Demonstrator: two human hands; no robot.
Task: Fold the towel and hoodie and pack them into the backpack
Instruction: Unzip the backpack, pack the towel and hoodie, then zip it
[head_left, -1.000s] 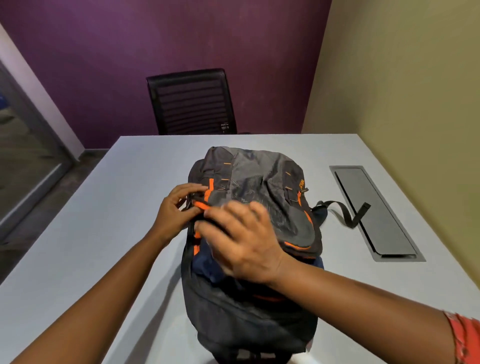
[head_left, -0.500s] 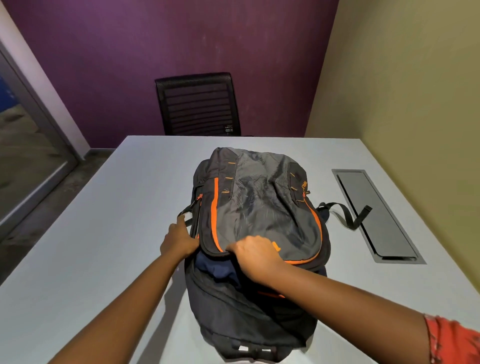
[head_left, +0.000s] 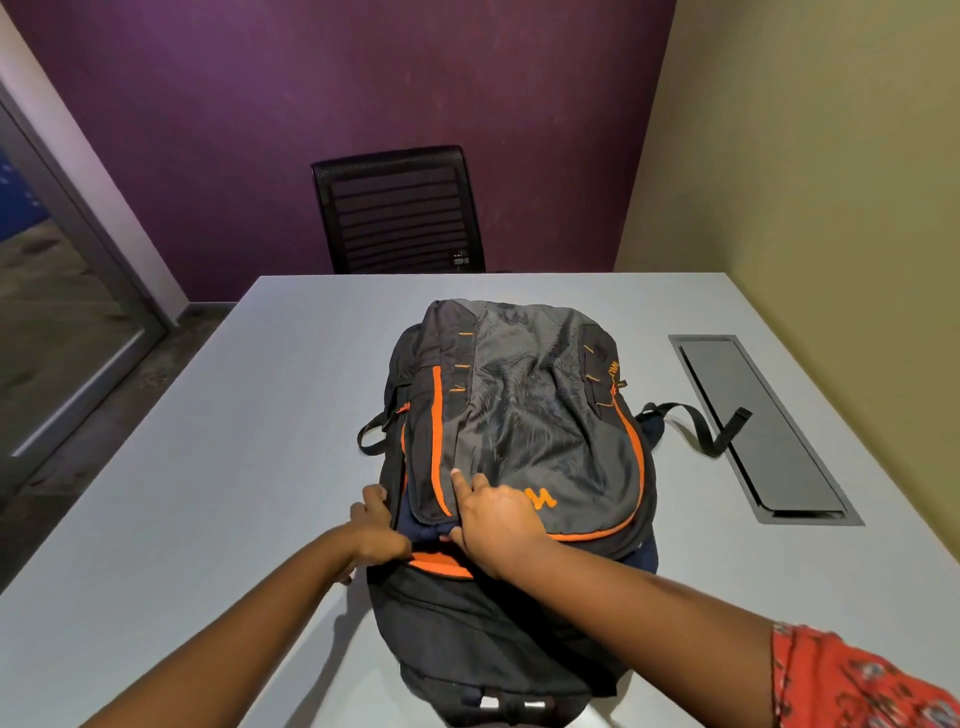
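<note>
the backpack (head_left: 519, 441) is lying flat in the middle of the table (head_left: 208, 467), its grey and orange front flap now folded down smooth over the main opening. a second ago both hands were bunched higher up on the left side of the flap, which was crumpled; since then the flap has been pulled flat and both hands have slid down to its near edge. the left hand (head_left: 376, 538) is sitting at the left side of the bag with fingers curled, gripping the bag's edge beside the opening. the right hand (head_left: 496, 522) is resting on the flap's lower corner, one finger stretched out along the orange zip line and the others bent over the edge, pinching it as far as can be told. a strip of dark blue cloth (head_left: 421, 530) is showing in the gap between the hands and again at the right side under the flap; it is likely the hoodie or towel, though which one cannot be told. judging from this, the packing is done and the closing step is under way, with the zip needing to be run round while the blue cloth is kept clear of the teeth. a black chair (head_left: 397, 208) is standing beyond the table
</note>
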